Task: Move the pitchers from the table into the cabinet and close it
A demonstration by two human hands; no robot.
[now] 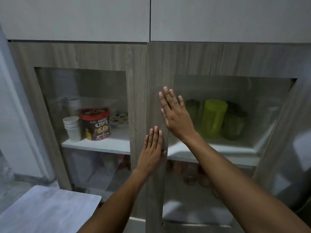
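Note:
Behind the glass of the right cabinet door (218,61) stand three green pitchers on the upper shelf: a bright lime one (212,118) in the middle, a darker one (193,110) to its left and another dark one (234,125) to its right. My right hand (175,113) lies flat, fingers spread, on that door's wooden left stile. My left hand (152,150) presses flat just below it on the same stile. The right door sits slightly proud of the left door (101,54). Neither hand holds anything.
Through the left door's glass I see a stack of paper cups (72,126), a red Choco Chips tin (96,123) and a spotted plate (120,120). Jars fill the lower shelf. A grey table corner (50,209) sits at the lower left. White upper cabinets hang above.

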